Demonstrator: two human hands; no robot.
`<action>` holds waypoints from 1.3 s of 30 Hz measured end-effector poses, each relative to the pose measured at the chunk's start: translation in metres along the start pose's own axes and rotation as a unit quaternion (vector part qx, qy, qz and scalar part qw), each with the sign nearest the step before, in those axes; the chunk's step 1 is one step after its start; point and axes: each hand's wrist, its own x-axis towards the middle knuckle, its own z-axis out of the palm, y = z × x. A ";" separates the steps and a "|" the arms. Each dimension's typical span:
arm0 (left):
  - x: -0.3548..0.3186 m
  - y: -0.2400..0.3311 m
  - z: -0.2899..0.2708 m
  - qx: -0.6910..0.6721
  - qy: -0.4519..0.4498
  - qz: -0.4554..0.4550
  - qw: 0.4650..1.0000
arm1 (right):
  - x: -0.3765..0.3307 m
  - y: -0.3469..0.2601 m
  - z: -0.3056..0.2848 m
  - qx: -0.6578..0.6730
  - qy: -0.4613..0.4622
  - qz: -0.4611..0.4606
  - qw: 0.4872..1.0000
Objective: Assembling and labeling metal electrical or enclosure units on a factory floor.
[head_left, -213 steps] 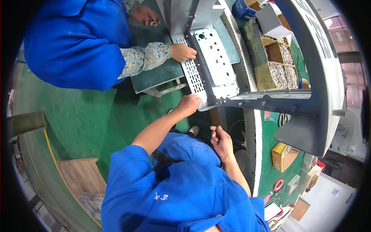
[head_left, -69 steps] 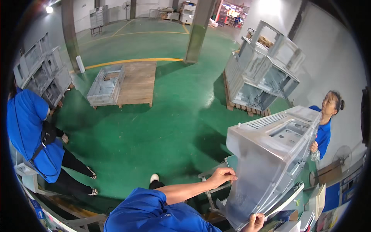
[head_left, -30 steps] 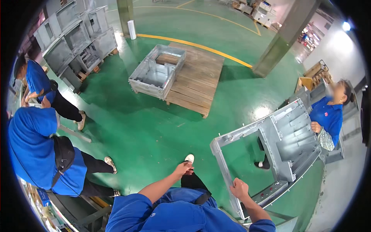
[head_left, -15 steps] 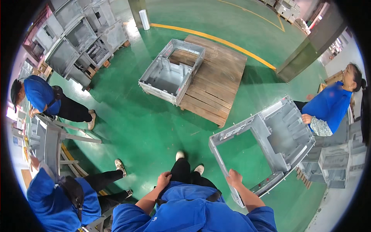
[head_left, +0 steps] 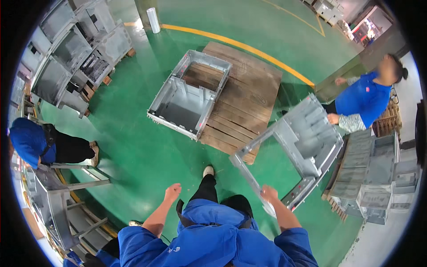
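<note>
Grasping the frame (head_left: pixel 303 159) is the right hand (head_left: pixel 269 193), left hand (head_left: pixel 173 192) fisted; ahead lies a pallet (head_left: pixel 243 95).

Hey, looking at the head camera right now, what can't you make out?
All in the head view:
Palm of the left hand: hidden by the hand itself.
Underside of the grey frame in the right hand: turned toward the floor.
Wooden pallet: partly covered by a box-shaped housing.
Co-worker at lower left: mostly cut off by the lower edge.
</note>
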 end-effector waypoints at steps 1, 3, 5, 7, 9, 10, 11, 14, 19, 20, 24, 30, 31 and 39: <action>-0.006 -0.016 0.000 -0.011 0.014 0.018 1.000 | 0.000 -0.007 -0.006 0.003 -0.008 0.010 1.000; -0.017 -0.043 0.007 -0.005 0.031 0.017 0.999 | 0.008 -0.009 -0.013 0.002 -0.004 0.012 1.000; -0.047 -0.060 0.023 0.015 0.036 0.013 0.999 | 0.004 -0.008 -0.004 -0.004 0.004 0.000 1.000; -0.086 -0.060 0.045 0.049 0.029 0.007 0.998 | 0.005 -0.007 0.008 0.003 0.010 0.003 1.000; -0.126 -0.060 0.081 0.085 0.051 0.027 0.995 | 0.008 -0.004 0.019 0.007 0.013 -0.003 1.000; -0.141 -0.058 0.104 0.103 0.064 0.035 0.992 | 0.010 -0.004 0.020 0.009 0.012 -0.011 1.000; -0.151 -0.059 0.126 0.072 0.056 0.041 0.995 | 0.013 -0.001 0.024 0.011 0.011 -0.019 1.000; -0.186 -0.067 0.197 0.012 0.067 0.015 0.998 | 0.025 0.006 0.047 0.012 0.033 -0.034 0.999; -0.219 -0.050 0.287 0.081 0.039 0.103 0.991 | 0.025 0.035 0.078 0.017 0.067 -0.059 0.996; -0.222 -0.053 0.304 0.086 0.038 0.119 0.988 | 0.024 0.041 0.080 0.016 0.070 -0.066 0.995; -0.242 -0.053 0.345 0.168 -0.059 0.109 0.978 | 0.019 0.069 0.091 -0.014 0.076 -0.083 0.994; -0.262 -0.067 0.382 0.290 -0.121 0.125 0.941 | 0.023 0.100 0.098 -0.079 0.047 -0.088 0.992; -0.266 -0.063 0.385 0.303 -0.150 0.102 0.936 | 0.023 0.107 0.101 -0.081 0.057 -0.098 0.990; -0.301 -0.072 0.423 0.346 -0.127 0.123 0.921 | 0.023 0.131 0.110 -0.110 0.089 -0.155 0.978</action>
